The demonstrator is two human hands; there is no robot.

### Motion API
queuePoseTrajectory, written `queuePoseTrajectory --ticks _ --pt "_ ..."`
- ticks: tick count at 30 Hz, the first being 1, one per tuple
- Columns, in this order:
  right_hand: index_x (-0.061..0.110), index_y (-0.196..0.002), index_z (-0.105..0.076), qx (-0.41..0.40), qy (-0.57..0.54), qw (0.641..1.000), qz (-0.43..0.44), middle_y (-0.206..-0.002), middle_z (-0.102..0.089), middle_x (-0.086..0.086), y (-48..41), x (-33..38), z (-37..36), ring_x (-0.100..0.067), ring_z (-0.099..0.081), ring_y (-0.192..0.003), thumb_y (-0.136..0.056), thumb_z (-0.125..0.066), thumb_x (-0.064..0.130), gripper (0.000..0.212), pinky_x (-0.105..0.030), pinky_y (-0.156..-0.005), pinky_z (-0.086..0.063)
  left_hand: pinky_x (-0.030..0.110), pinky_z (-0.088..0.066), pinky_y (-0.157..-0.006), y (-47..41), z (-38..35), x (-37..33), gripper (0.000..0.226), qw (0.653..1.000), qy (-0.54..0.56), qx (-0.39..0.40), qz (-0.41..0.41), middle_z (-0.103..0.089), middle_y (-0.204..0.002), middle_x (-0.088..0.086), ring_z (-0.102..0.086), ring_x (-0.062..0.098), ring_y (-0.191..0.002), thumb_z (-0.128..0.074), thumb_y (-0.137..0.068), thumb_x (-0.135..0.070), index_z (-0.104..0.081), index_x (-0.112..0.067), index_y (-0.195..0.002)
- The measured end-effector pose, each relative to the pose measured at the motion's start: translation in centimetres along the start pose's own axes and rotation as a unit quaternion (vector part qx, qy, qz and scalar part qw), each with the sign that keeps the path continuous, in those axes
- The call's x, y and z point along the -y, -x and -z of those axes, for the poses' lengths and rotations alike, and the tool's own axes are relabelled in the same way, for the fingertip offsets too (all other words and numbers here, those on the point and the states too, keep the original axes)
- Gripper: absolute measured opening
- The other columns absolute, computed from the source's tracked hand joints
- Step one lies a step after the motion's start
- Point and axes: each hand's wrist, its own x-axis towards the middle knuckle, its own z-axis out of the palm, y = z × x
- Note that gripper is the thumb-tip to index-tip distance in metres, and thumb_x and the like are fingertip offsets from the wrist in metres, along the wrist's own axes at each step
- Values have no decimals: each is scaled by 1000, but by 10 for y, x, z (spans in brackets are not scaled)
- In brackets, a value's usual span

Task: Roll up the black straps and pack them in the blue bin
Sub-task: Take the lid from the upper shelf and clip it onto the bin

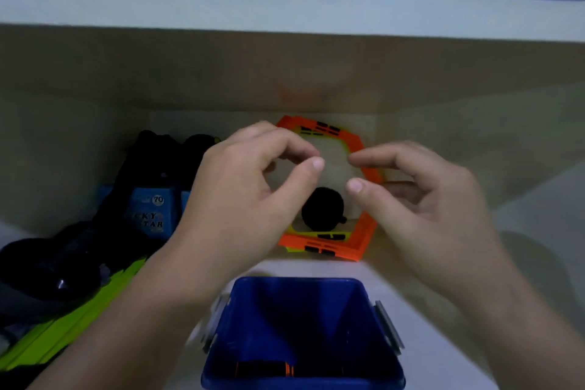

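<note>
A rolled black strap [322, 209] shows below and between my two hands, inside the orange frame on the shelf; I cannot tell whether it rests there or is in the air. My left hand [253, 193] hovers above it on the left, its thumb and forefinger curled close together with nothing in them. On the right, my right hand [421, 199] has its fingers curved and apart, also holding nothing. The blue bin [221, 358] stands at the near edge under my wrists, with dark rolled straps [262, 369] and an orange-edged one at its bottom.
An orange hexagonal frame [364, 237] lies on the white shelf. A pile of dark items [148, 165], a blue box [148, 215] and a lime-green plastic piece [79, 310] fill the left side. Another shelf board [285, 6] runs overhead.
</note>
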Motion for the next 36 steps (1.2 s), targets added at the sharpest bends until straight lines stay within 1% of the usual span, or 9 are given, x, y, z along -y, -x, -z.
queuePoseTrajectory --ticks 7,12,14,16,18,21,24,29,36 --pt "15 -100 -75 -77 146 963 211 -101 -71 4 -31 40 44 -19 -67 -100 -89 -69 26 16 -40 -82 -54 31 -46 -80 -46 22 -33 14 967 -83 -126 -207 -69 -91 3 -61 20 -90 -63 -93 -16 -75 -9 -91" --pt "9 -97 -75 -166 294 896 289 -105 -71 -8 -72 47 76 -33 -62 -105 -93 -66 28 22 -37 -95 -43 15 -29 -89 -96 32 -31 23 948 -176 -168 -205 -65 -109 8 -53 26 -107 -59 -93 -26 -70 -13 -109" --pt "8 -100 -74 -171 327 887 276 -108 -70 -10 -93 45 85 -35 -60 -110 -92 -64 32 26 -28 -94 -37 16 -30 -87 -111 33 -34 34 950 -236 -122 -166 -61 -121 2 -50 23 -116 -51 -96 -38 -64 -23 -122" --pt "13 -110 -71 -140 358 898 214 -116 -66 -7 -110 43 89 -31 -56 -118 -91 -60 44 38 -22 -92 -32 31 -39 -84 -121 32 -38 43 944 -299 -66 -119 -57 -130 -3 -49 21 -122 -38 -97 -53 -58 -34 -130" --pt "21 -121 -65 -107 373 912 132 -124 -60 -3 -118 41 89 -27 -50 -123 -90 -51 62 53 -26 -94 -33 41 -41 -80 -126 31 -44 50 937 -339 -16 -77 -56 -132 -2 -50 24 -120 -26 -96 -64 -55 -43 -131" --pt "29 -121 -62 -84 406 908 58 -121 -59 -1 -120 40 89 -28 -52 -118 -86 -32 79 68 -45 -98 -42 38 -36 -69 -129 31 -50 59 920 -389 22 -44 -62 -113 1 -52 25 -95 -14 -95 -70 -56 -43 -127" --pt "29 -106 -66 -74 451 889 22 -101 -60 -4 -121 42 90 -33 -56 -99 -83 -16 85 78 -50 -90 -45 37 -37 -63 -127 31 -54 61 914 -403 25 -36 -64 -95 1 -51 27 -83 -12 -95 -70 -59 -39 -118" --pt "23 -87 -63 -92 464 881 -11 -73 -56 1 -121 38 105 -28 -52 -76 -88 -17 81 74 -42 -76 -38 37 -32 -58 -126 30 -54 60 908 -419 6 -25 -46 -72 0 -46 28 -72 -13 -94 -70 -51 -29 -113" --pt "23 -89 -64 -93 434 895 -28 -68 -58 2 -118 34 123 -28 -53 -76 -90 -27 76 64 -36 -66 -33 37 -34 -58 -124 24 -53 55 918 -394 -32 -22 -47 -68 -1 -47 19 -60 -18 -94 -70 -43 -23 -105"
